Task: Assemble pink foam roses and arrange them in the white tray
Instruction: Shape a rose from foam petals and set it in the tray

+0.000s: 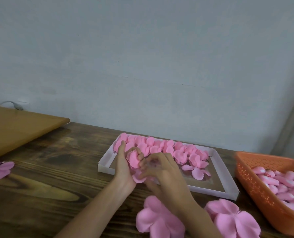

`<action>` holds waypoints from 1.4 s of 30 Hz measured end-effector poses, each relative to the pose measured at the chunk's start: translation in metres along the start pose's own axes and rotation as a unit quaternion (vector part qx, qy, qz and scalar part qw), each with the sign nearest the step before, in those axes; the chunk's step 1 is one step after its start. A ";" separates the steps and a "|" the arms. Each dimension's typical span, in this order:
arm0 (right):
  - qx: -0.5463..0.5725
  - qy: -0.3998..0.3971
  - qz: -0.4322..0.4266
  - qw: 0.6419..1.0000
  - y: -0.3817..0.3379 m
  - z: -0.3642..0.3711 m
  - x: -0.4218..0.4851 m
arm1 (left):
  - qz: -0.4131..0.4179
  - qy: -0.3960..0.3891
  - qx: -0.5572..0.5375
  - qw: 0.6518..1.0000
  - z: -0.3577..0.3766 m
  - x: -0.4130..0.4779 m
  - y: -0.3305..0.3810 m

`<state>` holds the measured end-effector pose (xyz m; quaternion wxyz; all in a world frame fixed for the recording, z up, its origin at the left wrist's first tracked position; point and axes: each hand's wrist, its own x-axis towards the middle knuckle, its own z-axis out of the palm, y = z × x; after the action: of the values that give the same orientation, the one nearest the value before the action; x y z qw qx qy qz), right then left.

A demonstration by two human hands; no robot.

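Since the half-wrapped rose (134,160) is cupped in the left hand (123,169) and pinched at its petals by the right hand (163,174) mid-frame, over the white tray (216,190)'s left corner, the bare patch just rightward is probably best reached right-handed, tbh.

roses (160,146) pink | tray (106,169) white | basket (256,186) orange, perforated | table (48,186) dark brown woodgrain | wall (142,48) pale grey-blue
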<state>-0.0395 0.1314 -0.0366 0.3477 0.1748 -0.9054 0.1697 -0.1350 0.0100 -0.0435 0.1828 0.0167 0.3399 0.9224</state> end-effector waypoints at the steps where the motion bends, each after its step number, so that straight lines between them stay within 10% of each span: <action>1: 0.017 0.005 0.000 1.000 0.000 0.000 0.000 | 0.001 -0.006 -0.009 1.000 0.001 0.000 -0.001; 25: 0.009 0.200 0.056 0.978 0.003 0.018 0.002 | 0.031 -0.118 0.079 0.989 0.011 -0.022 -0.025; 35: 0.085 0.108 0.259 0.956 -0.008 0.014 0.000 | 0.066 -0.042 0.081 0.994 0.017 -0.022 -0.024; 42: 0.313 0.009 0.412 0.856 -0.008 0.011 0.001 | 0.029 -0.020 0.018 0.999 0.013 -0.013 -0.010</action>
<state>-0.0424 0.1192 -0.0419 0.1807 -0.1164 -0.7905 0.5734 -0.1174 0.0202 -0.0383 0.1621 0.0482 0.3522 0.9205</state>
